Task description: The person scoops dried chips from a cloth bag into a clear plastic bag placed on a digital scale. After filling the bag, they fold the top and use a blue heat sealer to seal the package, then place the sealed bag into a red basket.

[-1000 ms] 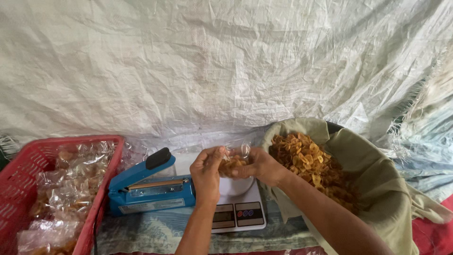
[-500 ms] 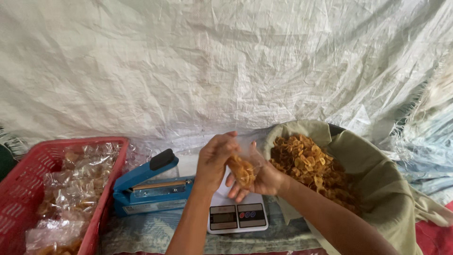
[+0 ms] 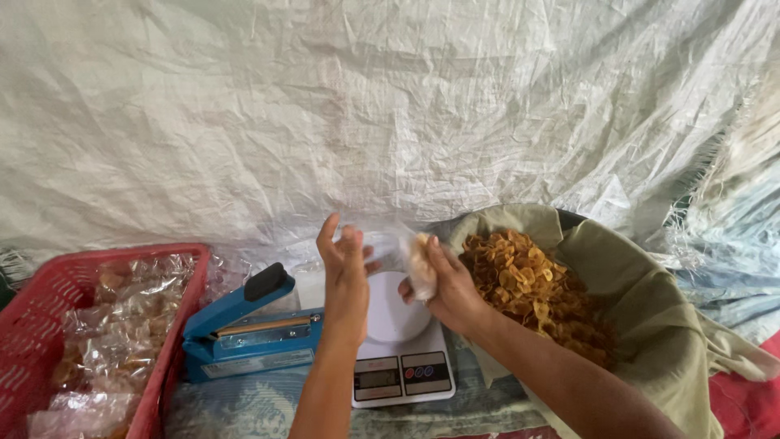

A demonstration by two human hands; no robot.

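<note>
My right hand [image 3: 451,286] grips a small clear plastic bag of fried chips [image 3: 420,264] and holds it above a white digital kitchen scale [image 3: 400,351]. My left hand [image 3: 344,265] is raised beside it, fingers spread and pointing up, touching the loose top of the bag's plastic. Both hands hover over the round white weighing plate of the scale. To the right, a large container lined with olive cloth [image 3: 666,325] holds a heap of golden fried chips [image 3: 532,289].
A blue impulse heat sealer [image 3: 248,329] sits left of the scale. A red plastic basket [image 3: 49,293] at the far left holds several filled clear bags [image 3: 114,333]. A crinkled white woven tarp [image 3: 366,114] covers the background. Red fabric [image 3: 743,406] shows at lower right.
The bag has been lifted off the scale and turned upright in my right hand. My left hand has opened and risen beside it. The camera has shifted slightly.
</note>
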